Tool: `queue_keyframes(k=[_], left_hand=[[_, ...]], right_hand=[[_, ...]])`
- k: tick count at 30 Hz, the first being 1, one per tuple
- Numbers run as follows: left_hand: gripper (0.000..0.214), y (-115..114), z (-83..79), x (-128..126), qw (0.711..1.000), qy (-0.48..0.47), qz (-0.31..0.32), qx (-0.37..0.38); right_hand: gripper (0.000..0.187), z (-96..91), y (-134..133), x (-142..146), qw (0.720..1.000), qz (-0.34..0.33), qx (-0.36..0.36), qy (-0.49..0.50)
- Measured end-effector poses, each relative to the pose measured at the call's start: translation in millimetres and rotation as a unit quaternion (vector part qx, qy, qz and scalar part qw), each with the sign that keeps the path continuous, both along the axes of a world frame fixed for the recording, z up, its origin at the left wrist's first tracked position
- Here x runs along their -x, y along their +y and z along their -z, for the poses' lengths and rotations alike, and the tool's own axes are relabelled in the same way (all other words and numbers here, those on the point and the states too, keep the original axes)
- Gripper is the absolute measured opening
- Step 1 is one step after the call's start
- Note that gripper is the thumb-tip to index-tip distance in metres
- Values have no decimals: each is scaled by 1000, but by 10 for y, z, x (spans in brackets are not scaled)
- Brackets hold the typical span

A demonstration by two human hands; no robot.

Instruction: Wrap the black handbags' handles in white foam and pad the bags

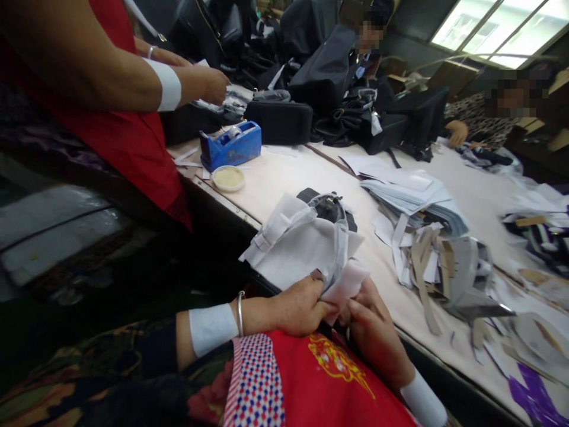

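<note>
A black handbag (pixel 326 207) lies at the table's near edge, mostly hidden under white wrapping paper (pixel 299 252). Its handles (pixel 341 237) are wrapped in a pale, film-like covering. My left hand (pixel 296 305) is closed at the near side of the bag, its thumb and fingers gripping a thin white sheet (pixel 349 283) by one handle. On the other side of that sheet, my right hand (pixel 371 317) pinches its lower edge. The fingertips of both hands are partly hidden by the paper.
A blue tape dispenser (pixel 233 145) and a round pale dish (pixel 228 178) stand at the far left table edge. Stacked paper (pixel 413 193) and a holder with paper strips (pixel 453 273) lie right. A co-worker's arm (pixel 191 86) reaches in; black bags (pixel 320 71) are heaped behind.
</note>
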State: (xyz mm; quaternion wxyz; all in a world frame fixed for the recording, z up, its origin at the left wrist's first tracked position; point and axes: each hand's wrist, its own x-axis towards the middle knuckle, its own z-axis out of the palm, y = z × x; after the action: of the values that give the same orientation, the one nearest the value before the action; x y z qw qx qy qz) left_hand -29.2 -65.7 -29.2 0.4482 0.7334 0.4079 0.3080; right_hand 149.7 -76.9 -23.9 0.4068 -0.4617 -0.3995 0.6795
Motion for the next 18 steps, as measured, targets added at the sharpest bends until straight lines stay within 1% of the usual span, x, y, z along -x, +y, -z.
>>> queue_keyframes(k=[2, 4, 5, 7, 9, 11, 13, 15, 16, 18], left_hand=[[15, -5, 2, -8, 1000, 10, 12, -2], [15, -9, 25, -22, 1000, 30, -4, 0], [16, -11, 40, -31, 999, 41, -18, -2], [17, -15, 66, -51, 998, 54, -37, -8], [16, -19, 73, -69, 998, 38, -39, 10], [19, -28, 63, -81, 997, -22, -35, 71], [23, -41, 51, -86, 984, -89, -40, 149], [28, -52, 48, -90, 969, -126, -56, 205], [30, -55, 52, -92, 966, -129, -65, 213], [31, -53, 68, -99, 969, -116, -76, 203]], right_hand=[[86, -49, -14, -1, 1000, -18, -17, 6], [90, -57, -16, 33, 999, -15, -33, -22], [86, -43, -16, 56, 998, -3, -36, -42], [68, 13, -14, 93, 997, 25, -35, -69], [57, 83, -13, 108, 996, 52, -28, -65], [56, 138, -11, 110, 997, 69, -18, -36], [57, 159, -6, 114, 997, 72, 2, -2], [52, 150, 2, 124, 997, 60, 27, 28], [49, 138, 6, 126, 997, 54, 39, 36], [43, 106, 14, 107, 997, 38, 56, 31]])
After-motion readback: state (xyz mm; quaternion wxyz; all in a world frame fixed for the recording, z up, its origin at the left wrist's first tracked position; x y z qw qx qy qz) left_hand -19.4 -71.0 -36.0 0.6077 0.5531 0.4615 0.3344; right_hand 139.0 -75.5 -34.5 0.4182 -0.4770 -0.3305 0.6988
